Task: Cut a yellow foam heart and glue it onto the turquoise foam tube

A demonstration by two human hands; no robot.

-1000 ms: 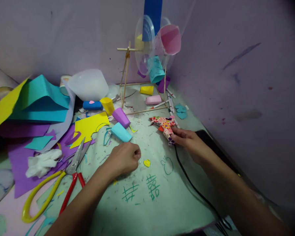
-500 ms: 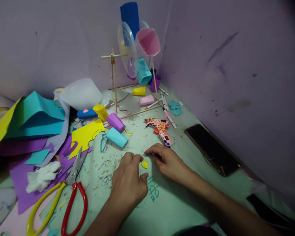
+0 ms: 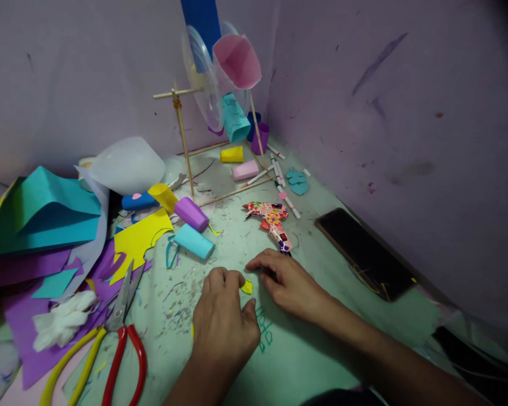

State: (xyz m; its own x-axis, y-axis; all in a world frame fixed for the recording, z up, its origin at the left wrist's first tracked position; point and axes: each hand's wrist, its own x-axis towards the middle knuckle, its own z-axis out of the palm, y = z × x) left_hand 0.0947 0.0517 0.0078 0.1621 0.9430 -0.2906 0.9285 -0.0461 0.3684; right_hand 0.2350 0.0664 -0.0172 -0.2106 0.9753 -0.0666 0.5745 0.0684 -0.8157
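Observation:
A small yellow piece [image 3: 247, 288], seemingly paper or foam, lies on the pale green table between my hands. My left hand [image 3: 225, 324] is just left of it, thumb and index finger apart, the index tip at the piece's edge; whether it touches, I cannot tell. From the right, my right hand [image 3: 291, 285] reaches over the table with its index finger stretched out beyond the piece and its other fingers curled, holding nothing visible. Green pen marks [image 3: 264, 330] show below the piece. A flower-patterned glue gun [image 3: 275, 220] lies beyond my right hand.
Large scissors [image 3: 118, 321] with red and yellow handles lie at left beside coloured sheets [image 3: 53, 225]. A stick-framed wheel with cups, including a pink cup [image 3: 239, 62], stands at the back. Small cups, like the light-blue cup [image 3: 193, 241], lie about. A phone [image 3: 364, 251] is at right.
The view has turned slightly, so the surroundings sit further left. My left hand's index finger now reaches the edge of the yellow piece. My right hand has hardly moved.

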